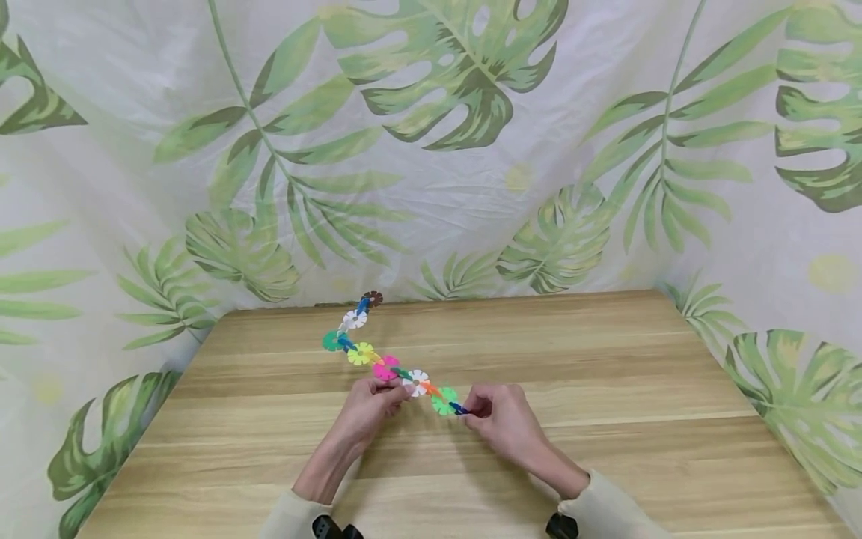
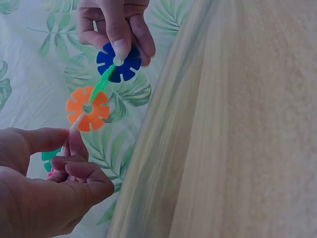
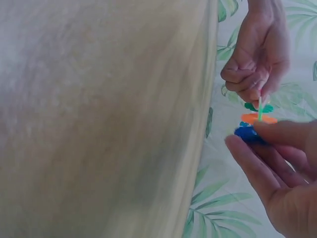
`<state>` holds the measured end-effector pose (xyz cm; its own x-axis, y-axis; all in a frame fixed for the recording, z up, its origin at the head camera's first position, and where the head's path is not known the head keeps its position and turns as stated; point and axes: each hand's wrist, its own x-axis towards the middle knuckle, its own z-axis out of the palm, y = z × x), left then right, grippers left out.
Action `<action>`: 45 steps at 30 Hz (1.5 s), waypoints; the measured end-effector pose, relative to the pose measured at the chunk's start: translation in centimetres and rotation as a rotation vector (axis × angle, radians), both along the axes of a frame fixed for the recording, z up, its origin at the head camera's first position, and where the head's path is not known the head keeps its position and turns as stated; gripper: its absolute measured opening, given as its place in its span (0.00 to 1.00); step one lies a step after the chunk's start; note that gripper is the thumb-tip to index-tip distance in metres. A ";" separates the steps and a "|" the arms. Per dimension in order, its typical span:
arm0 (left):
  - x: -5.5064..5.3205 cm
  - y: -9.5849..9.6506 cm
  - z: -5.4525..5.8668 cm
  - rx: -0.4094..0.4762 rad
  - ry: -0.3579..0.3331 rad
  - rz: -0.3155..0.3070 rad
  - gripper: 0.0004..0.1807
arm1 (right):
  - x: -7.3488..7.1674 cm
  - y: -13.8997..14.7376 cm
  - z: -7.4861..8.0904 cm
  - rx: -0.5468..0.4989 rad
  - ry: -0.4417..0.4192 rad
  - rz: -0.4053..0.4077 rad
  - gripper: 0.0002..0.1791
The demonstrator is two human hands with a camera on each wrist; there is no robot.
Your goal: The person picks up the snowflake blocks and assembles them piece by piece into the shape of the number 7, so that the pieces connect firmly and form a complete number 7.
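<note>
A chain of slotted plastic snowflake discs in several colours runs above the table, from a brown disc [image 1: 373,299] at its far left end to a dark blue disc [image 1: 459,409] near me. My left hand [image 1: 367,412] pinches a white disc [image 1: 416,382] between thumb and finger. At the near end, my right hand [image 1: 505,419] grips the dark blue disc with thumb and fingertips. Between the hands are an orange disc [image 2: 89,106] and a light green disc [image 1: 444,402], slotted together. My left fingers partly cover the white disc in the left wrist view.
A wood-grain table [image 1: 606,352] lies under both hands. Behind and around it hangs a white cloth [image 1: 444,195] printed with green leaves. The chain's far end reaches the table's back edge in the head view.
</note>
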<state>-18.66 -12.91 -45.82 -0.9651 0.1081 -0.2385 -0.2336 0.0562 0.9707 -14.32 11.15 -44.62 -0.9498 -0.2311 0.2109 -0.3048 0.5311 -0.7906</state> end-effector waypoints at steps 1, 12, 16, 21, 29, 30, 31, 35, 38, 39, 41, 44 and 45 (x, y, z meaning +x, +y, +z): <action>0.0 0.0 0.0 -0.007 0.002 -0.010 0.04 | 0.0 0.1 0.0 -0.002 -0.008 0.023 0.10; 0.0 0.5 -0.2 -0.073 0.006 -0.071 0.05 | 0.2 1.2 -0.4 -0.008 -0.141 0.218 0.09; -0.1 0.9 0.0 -0.084 0.023 -0.106 0.06 | 0.4 1.7 -0.6 0.005 -0.144 0.275 0.09; -0.1 1.3 0.1 -0.083 0.022 -0.174 0.07 | 0.3 2.4 -0.6 -0.007 -0.160 0.309 0.11; 0.1 2.1 0.4 -0.088 -0.002 -0.338 0.08 | -1.6 3.8 -0.8 -0.170 -0.239 0.172 0.22; 0.1 2.2 0.4 -0.081 -0.008 -0.361 0.08 | -1.9 3.9 -0.9 -0.183 -0.254 0.160 0.23; 0.2 2.4 0.4 -0.074 -0.015 -0.381 0.08 | -2.1 3.9 -0.9 -0.197 -0.273 0.152 0.22; 0.5 3.0 0.4 -0.050 -0.038 -0.436 0.06 | -3.0 3.8 -1.2 -0.236 -0.329 0.136 0.22; 0.5 3.3 0.2 -0.033 -0.045 -0.476 0.04 | -3.5 3.6 -1.4 -0.260 -0.352 0.117 0.21; 0.6 3.4 0.0 -0.025 -0.048 -0.490 0.04 | -3.7 3.5 -1.5 -0.268 -0.359 0.109 0.21; 0.7 3.5 -0.2 0.001 -0.061 -0.526 0.04 | -4.0 3.2 -1.6 -0.281 -0.374 0.099 0.20; 1.1 3.6 -0.6 0.035 -0.084 -0.586 0.03 | -4.5 2.8 -1.8 -0.283 -0.383 0.077 0.20; 1.2 3.7 -0.5 0.042 -0.091 -0.606 0.03 | -4.7 2.7 -1.8 -0.281 -0.383 0.069 0.20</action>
